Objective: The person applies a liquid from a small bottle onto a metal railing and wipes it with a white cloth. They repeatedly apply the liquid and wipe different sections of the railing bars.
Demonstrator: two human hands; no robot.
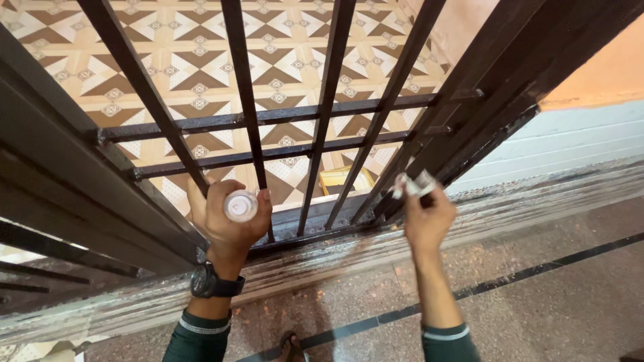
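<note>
small white bottle [240, 205] sits in left hand [228, 221] grip, against the grille [322, 114].

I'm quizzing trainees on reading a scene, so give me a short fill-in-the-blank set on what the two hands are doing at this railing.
1. The left hand holds a small round ____ with a white top.
2. The right hand holds a pale object against a dark metal ____.
3. A black ____ sits on the left wrist.

Missing words: container; railing; watch
</note>
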